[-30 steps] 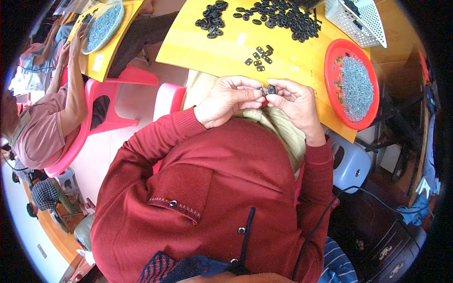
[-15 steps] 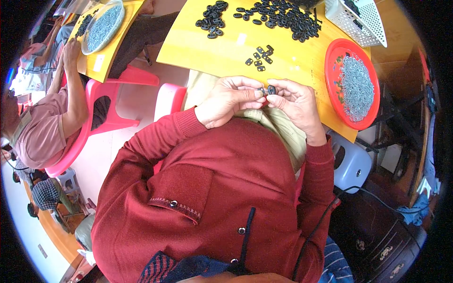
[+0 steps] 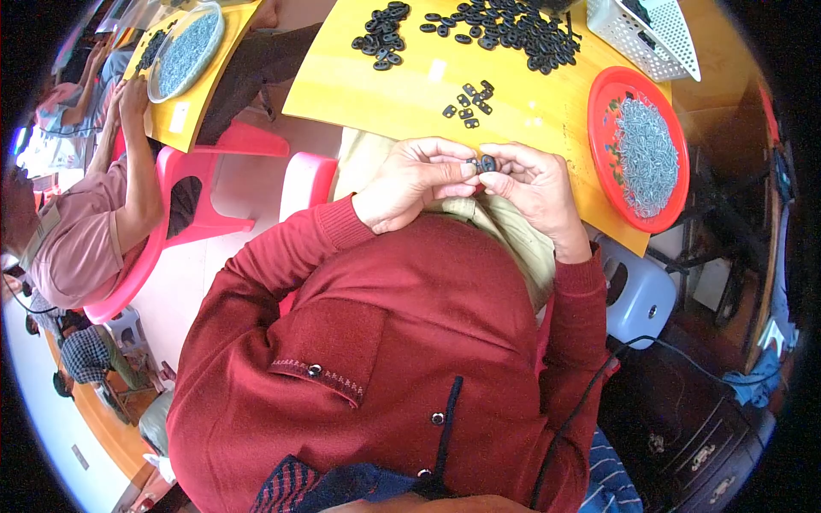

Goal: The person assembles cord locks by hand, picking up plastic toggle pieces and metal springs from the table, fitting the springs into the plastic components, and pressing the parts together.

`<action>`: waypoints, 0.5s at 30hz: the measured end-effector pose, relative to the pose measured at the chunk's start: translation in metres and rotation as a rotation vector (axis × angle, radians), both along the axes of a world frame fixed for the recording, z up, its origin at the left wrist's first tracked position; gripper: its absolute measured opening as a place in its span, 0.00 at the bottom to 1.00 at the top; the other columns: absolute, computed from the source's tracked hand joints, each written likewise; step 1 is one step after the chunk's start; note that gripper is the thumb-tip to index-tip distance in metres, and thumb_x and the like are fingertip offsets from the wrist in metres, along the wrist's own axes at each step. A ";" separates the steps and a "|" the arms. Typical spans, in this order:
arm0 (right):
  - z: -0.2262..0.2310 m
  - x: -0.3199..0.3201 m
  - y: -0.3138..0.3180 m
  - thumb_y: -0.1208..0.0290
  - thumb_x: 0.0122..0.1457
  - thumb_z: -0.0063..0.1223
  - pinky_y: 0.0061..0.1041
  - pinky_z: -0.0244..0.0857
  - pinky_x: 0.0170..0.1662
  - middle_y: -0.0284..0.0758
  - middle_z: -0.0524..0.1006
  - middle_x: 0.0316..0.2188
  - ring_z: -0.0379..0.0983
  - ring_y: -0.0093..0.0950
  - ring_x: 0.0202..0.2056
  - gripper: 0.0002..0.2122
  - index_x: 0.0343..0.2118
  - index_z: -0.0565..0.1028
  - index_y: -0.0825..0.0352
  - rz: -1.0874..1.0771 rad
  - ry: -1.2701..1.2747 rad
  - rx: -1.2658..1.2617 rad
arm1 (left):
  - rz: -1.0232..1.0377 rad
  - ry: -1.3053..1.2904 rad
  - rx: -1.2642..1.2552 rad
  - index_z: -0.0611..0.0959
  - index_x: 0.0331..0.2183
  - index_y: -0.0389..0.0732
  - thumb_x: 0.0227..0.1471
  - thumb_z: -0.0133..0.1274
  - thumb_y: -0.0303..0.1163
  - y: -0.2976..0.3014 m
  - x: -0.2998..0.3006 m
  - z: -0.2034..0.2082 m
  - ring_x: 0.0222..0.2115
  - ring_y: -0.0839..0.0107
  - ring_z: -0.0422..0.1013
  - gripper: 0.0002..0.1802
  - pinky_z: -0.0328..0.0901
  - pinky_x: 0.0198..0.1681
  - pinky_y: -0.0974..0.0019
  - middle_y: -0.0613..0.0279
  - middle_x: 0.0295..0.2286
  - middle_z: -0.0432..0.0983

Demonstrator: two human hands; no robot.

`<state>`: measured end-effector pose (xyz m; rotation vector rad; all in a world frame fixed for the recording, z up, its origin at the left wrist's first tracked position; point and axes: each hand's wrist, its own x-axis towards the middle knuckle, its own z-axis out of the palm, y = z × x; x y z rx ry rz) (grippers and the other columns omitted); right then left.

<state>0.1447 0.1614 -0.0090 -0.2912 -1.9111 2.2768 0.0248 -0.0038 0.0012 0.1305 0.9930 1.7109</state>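
Observation:
My left hand (image 3: 412, 182) and my right hand (image 3: 537, 186) meet in front of my lap, just off the table's near edge. Pinched in my right fingertips is a small black oval piece (image 3: 487, 163) with holes. My left thumb and forefinger close on something small and dark against its left side, too small to make out. Several black two-holed pieces (image 3: 470, 104) lie apart on the yellow table (image 3: 368, 94) beyond my hands. Farther back are a small heap of black oval pieces (image 3: 379, 36) and a larger heap (image 3: 522, 34).
At the table's right edge sits a red tray (image 3: 599, 162) of silver screw-like parts (image 3: 647, 158). Behind it stands a white perforated basket (image 3: 676, 51). A blue stool (image 3: 641, 295) is at my right. To the left, a person in pink (image 3: 90, 244) works by a tub of screw-like parts (image 3: 188, 53).
In my right fingertips the black oval piece has turned a little, showing more of its face. Both hands stay in nearly the same place.

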 end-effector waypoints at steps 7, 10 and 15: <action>0.002 -0.001 0.000 0.83 0.54 0.56 0.15 0.66 0.32 0.28 0.75 0.27 0.71 0.15 0.28 0.11 0.41 0.76 0.73 0.013 -0.018 0.044 | -0.005 0.002 -0.008 0.79 0.38 0.32 0.52 0.54 0.19 0.000 0.000 -0.001 0.34 0.68 0.77 0.09 0.74 0.40 0.70 0.54 0.34 0.78; -0.003 -0.001 0.000 0.82 0.54 0.56 0.15 0.66 0.32 0.28 0.75 0.27 0.71 0.14 0.28 0.10 0.40 0.76 0.73 0.005 0.011 0.019 | -0.003 -0.007 -0.023 0.79 0.38 0.32 0.52 0.54 0.19 0.000 0.000 0.000 0.34 0.68 0.77 0.08 0.74 0.40 0.70 0.54 0.34 0.78; 0.000 -0.001 -0.001 0.82 0.54 0.56 0.15 0.66 0.32 0.27 0.76 0.27 0.71 0.14 0.28 0.10 0.40 0.76 0.73 0.005 0.016 -0.002 | -0.011 0.025 -0.058 0.79 0.38 0.32 0.53 0.53 0.19 0.001 0.000 0.002 0.34 0.68 0.77 0.08 0.74 0.40 0.70 0.54 0.34 0.78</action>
